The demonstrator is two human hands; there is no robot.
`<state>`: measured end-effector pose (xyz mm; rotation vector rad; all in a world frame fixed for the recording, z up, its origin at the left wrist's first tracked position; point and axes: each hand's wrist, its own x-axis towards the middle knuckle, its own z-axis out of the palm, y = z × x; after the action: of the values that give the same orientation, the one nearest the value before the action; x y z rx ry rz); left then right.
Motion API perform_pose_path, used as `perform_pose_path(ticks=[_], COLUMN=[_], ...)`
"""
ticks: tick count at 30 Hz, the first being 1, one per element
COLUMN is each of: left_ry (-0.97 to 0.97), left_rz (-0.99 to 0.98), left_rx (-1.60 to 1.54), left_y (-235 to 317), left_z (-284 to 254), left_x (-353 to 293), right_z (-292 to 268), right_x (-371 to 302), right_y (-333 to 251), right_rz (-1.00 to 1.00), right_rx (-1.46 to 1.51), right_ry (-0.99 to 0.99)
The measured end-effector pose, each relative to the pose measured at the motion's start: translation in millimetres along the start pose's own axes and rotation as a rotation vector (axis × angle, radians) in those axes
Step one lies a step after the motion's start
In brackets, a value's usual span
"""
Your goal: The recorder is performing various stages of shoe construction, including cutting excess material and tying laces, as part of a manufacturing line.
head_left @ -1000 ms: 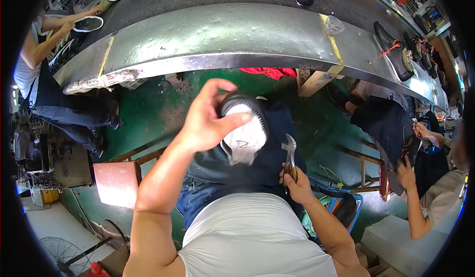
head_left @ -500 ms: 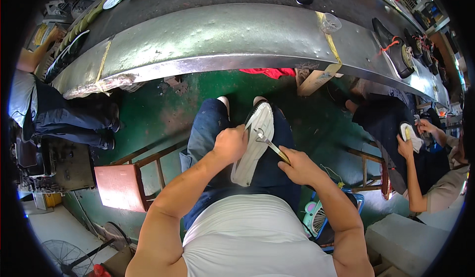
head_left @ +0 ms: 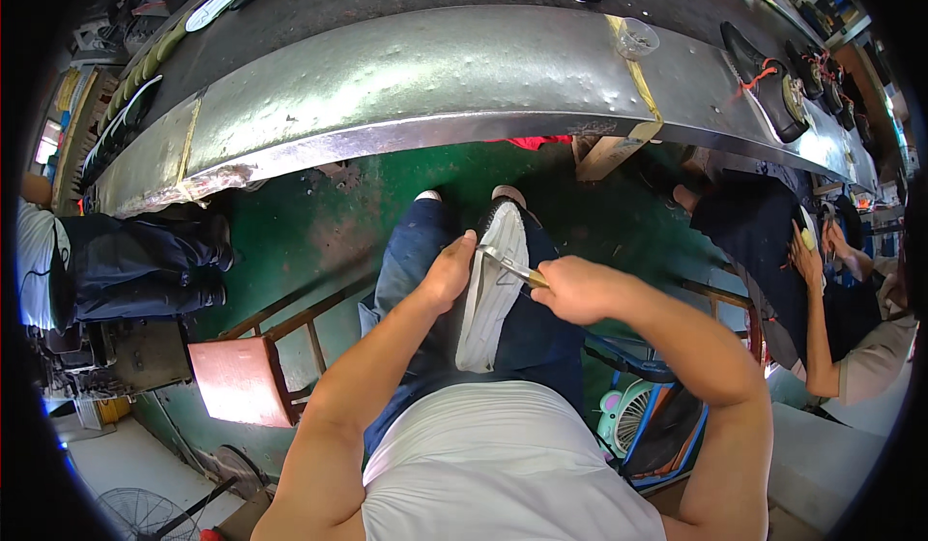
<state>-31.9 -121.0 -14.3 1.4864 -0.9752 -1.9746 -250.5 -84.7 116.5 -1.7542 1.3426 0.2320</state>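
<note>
Across my lap lies a shoe with its pale underside (head_left: pixel 495 294) up, its toe end away from me and a dark upper edge showing on one side. My left hand (head_left: pixel 449 272) is closed on the shoe's left edge, thumb upward. My right hand (head_left: pixel 575 290) is wrapped round a metal-headed hand tool (head_left: pixel 517 267) with a yellowish handle. The tool's curved head is at the shoe's underside, near my left thumb. Whether it presses on the surface I cannot tell. My fingers hide the end of the handle.
Ahead runs a metal-edged bench (head_left: pixel 406 67) with a clear plastic cup (head_left: pixel 637 38) and a dark shoe with orange laces (head_left: pixel 766 82). A stool (head_left: pixel 237 377) stands left, a small green fan (head_left: pixel 623 415) right. A co-worker's hand (head_left: pixel 805 256) shows at right; another person stands at left.
My right hand has risen and turned, its elbow swinging outward. The tool now lies flatter across the underside. My left hand has shifted slightly left; the right-hand co-worker's hands have moved.
</note>
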Motion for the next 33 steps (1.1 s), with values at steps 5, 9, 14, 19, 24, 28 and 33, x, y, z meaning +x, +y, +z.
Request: perform_pose_path(ticks=[5, 9, 14, 19, 24, 28, 33], left_ry=[-0.37, -0.364, -0.358, -0.327, -0.191, -0.066, 0.026], left_rz=[-0.009, 0.012, 0.021, -0.05, -0.117, -0.067, 0.021], left_rx=[-0.283, -0.128, -0.048, -0.044, 0.0, 0.222, 0.513], left_y=[11.6, 17.0, 11.6, 30.5, 35.5, 32.2, 44.3], left_z=[-13.3, -9.7, -5.1, 13.7, 19.1, 30.2, 40.0], left_x=[-11.9, -5.3, 8.3, -0.7, -0.9, -4.3, -13.2], right_z=[70.1, 132.4, 143.2, 132.9, 87.3, 50.9, 26.3], right_x=[-0.9, 11.4, 11.6, 6.9, -27.5, -31.9, 13.6], right_y=[18.8, 5.8, 20.7, 86.1, 87.0, 53.5, 40.5], right_rz=[-0.024, 0.083, 0.1, -0.159, 0.055, 0.115, 0.057], right_rx=[0.363, 0.71, 1.11, 1.944, 1.548, 1.134, 0.299], right_ry=[0.303, 0.482, 0.307, -0.377, -0.324, 0.045, 0.279])
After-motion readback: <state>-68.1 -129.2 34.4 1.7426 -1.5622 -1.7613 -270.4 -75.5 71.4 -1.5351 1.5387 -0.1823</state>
